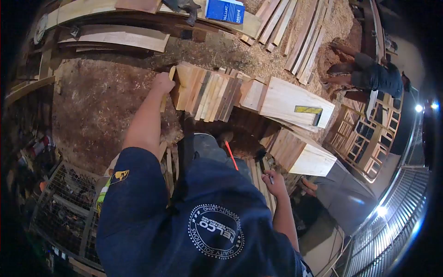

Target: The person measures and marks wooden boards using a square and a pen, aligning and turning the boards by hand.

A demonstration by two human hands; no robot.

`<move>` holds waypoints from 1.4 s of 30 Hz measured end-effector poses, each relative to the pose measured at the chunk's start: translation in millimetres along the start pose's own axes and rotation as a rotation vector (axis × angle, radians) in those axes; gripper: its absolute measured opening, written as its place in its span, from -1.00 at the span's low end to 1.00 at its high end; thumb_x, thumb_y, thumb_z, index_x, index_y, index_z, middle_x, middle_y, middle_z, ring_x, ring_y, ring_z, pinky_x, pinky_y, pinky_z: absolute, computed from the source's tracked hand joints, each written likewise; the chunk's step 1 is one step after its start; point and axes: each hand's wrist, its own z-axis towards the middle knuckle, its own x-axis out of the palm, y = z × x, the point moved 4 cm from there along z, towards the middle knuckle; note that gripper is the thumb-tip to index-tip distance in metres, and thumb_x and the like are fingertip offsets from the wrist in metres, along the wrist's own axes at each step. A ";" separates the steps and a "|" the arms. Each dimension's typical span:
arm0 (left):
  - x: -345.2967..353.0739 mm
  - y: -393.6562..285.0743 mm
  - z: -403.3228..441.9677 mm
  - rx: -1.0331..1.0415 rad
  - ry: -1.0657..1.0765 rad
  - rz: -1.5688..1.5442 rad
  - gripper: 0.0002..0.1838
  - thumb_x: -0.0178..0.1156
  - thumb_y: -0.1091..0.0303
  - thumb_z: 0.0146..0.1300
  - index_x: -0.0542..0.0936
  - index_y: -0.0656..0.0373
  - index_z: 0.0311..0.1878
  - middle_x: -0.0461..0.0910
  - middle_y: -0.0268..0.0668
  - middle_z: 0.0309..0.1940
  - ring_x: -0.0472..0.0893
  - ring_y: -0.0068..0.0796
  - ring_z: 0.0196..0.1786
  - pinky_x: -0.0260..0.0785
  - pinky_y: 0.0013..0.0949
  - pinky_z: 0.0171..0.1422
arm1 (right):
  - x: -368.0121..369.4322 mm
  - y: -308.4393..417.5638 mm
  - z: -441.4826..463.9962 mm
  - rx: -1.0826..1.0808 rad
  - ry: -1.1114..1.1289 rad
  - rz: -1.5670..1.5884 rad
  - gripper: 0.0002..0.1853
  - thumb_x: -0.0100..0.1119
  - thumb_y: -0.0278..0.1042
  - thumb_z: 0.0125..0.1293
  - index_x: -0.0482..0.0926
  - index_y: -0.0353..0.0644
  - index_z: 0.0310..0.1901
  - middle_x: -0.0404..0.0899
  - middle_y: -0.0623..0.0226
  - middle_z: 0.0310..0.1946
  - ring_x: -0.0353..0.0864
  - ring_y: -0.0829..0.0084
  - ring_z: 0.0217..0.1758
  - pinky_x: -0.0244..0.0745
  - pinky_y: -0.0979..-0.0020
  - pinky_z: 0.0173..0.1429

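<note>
My left hand [162, 84] is closed round the top of a thin wooden board [163, 104] at the left end of a row of boards standing on edge [207, 94]. Their cut ends differ in tone from pale to dark brown. Lower right, my right hand [275, 182] is closed on a slim pen-like stick [271, 179], partly hidden by the fingers. Right of the row stands a pale timber block [284, 99] with a yellow-and-black try square [308, 110] on it. Another pale stack of boards [302, 152] is near my right hand.
A blue record book [224, 11] lies on timber at the top. Long strips [309, 41] rest on sawdust. At upper right a co-worker [378, 76] bends near a wooden lattice frame [369, 138]. A wire-mesh crate [69, 207] is at lower left; an orange stick [230, 154] shows by my legs.
</note>
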 end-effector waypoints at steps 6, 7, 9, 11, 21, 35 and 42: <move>96.6 65.1 45.6 0.169 0.134 -0.556 -0.37 0.28 0.27 0.13 0.61 0.09 0.35 0.74 0.02 0.08 0.75 -0.08 0.09 0.60 -0.15 0.12 | 3.5 -14.7 8.9 -0.115 -0.063 0.025 -0.52 0.29 0.01 0.39 0.70 -0.28 0.08 0.76 -0.07 -0.17 0.77 0.03 -0.04 0.61 0.14 0.08; 92.5 59.0 25.8 0.165 0.063 -0.464 -0.37 0.27 0.25 0.14 0.61 0.08 0.36 0.73 0.01 0.11 0.75 -0.08 0.09 0.59 -0.15 0.13 | 4.7 -18.4 11.7 -0.145 -0.085 0.033 -0.52 0.31 0.01 0.38 0.71 -0.29 0.06 0.75 -0.05 -0.22 0.77 0.06 -0.10 0.61 0.16 0.04; 85.3 53.6 -17.9 0.072 0.017 -0.404 -0.36 0.26 0.20 0.16 0.61 0.06 0.37 0.71 -0.01 0.16 0.74 -0.06 0.13 0.57 -0.15 0.17 | 8.1 -27.7 15.3 -0.208 -0.130 0.050 -0.53 0.32 0.00 0.37 0.72 -0.29 0.04 0.75 -0.03 -0.27 0.77 0.09 -0.15 0.61 0.18 0.01; 86.2 44.9 -48.6 -0.101 0.079 -0.457 -0.36 0.26 0.15 0.17 0.61 0.05 0.37 0.69 -0.02 0.22 0.71 -0.04 0.19 0.53 -0.13 0.25 | 9.4 -37.0 13.0 -0.258 -0.187 0.074 -0.54 0.29 0.00 0.40 0.71 -0.27 0.06 0.75 -0.02 -0.27 0.77 0.07 -0.14 0.62 0.18 0.03; 86.2 -57.2 -165.3 -0.030 -0.603 -0.111 -0.60 0.34 0.32 0.23 0.70 0.06 0.16 0.77 -0.11 0.01 0.75 -0.15 0.06 0.55 -0.14 0.21 | 65.7 -182.1 5.1 -0.043 -0.216 0.765 -0.65 0.10 -0.12 0.59 0.62 -0.31 -0.02 0.73 0.19 -0.31 0.72 0.48 -0.24 0.61 0.35 -0.09; 271.3 -311.0 -261.0 0.660 -0.301 -0.066 -0.71 0.34 0.27 0.24 0.74 0.15 0.00 0.80 -0.15 -0.18 0.80 -0.25 -0.14 0.63 -0.21 0.04 | 338.2 -575.9 -37.2 0.156 -0.365 0.852 -0.51 0.20 0.18 0.49 0.62 -0.18 -0.04 0.73 0.21 -0.39 0.73 0.28 -0.43 0.63 0.23 -0.30; 278.7 -438.6 -237.2 0.725 -0.154 0.145 -0.29 0.54 -0.08 0.12 0.61 0.13 0.25 0.72 -0.14 0.06 0.69 -0.20 0.16 0.52 -0.17 0.29 | 256.1 -501.4 -54.9 0.571 -0.381 1.297 -0.73 0.28 -0.16 0.44 0.69 -0.24 -0.17 0.70 0.22 -0.34 0.69 0.38 -0.25 0.58 0.21 -0.11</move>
